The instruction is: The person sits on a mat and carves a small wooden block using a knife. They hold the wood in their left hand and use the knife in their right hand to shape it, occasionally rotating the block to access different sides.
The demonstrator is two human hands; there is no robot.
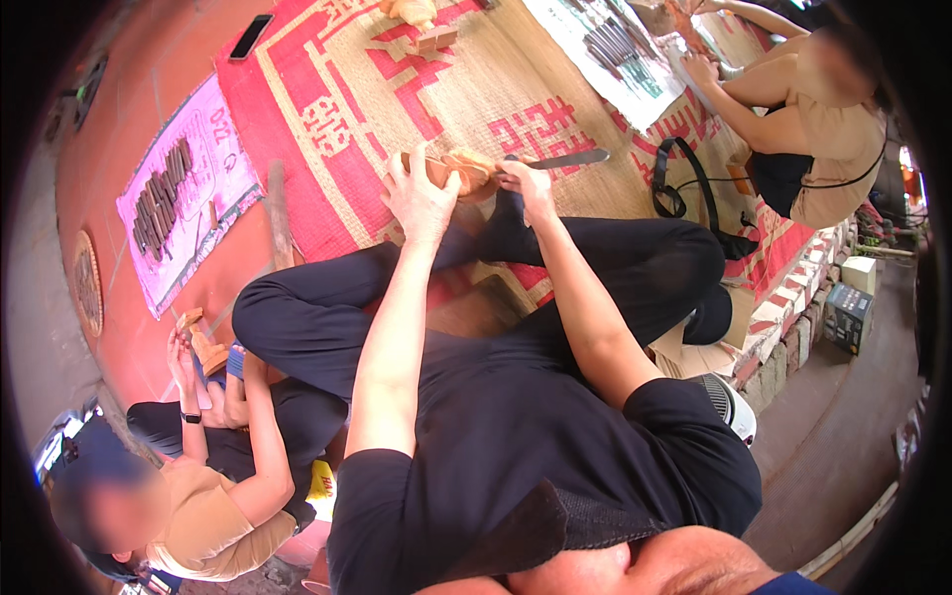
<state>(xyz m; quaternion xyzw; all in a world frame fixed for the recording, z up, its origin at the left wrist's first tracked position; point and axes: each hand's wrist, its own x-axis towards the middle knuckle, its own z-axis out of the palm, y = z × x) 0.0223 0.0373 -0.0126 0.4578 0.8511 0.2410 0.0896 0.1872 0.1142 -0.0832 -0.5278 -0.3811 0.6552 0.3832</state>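
Left grip (418, 193) clasped carved wood (474, 179), centre, over mat (461, 79) | right grip (531, 188) held dark flat tool (577, 159) | bent legs (650, 263) near; pink cloth (203, 111) left; phone (251, 37) far left; black strap (705, 188) right.

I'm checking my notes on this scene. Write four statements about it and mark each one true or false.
1. The fingers of the left hand are on a carved, tan wooden piece. True.

2. The right hand is empty. False: it holds a long, dark, flat-bladed tool.

3. A row of slim, dark tools lies on the pink rectangular cloth. True.

4. The black rectangular phone lies on that pink cloth. False: it lies apart from the cloth, at the edge of the red-and-tan woven mat.
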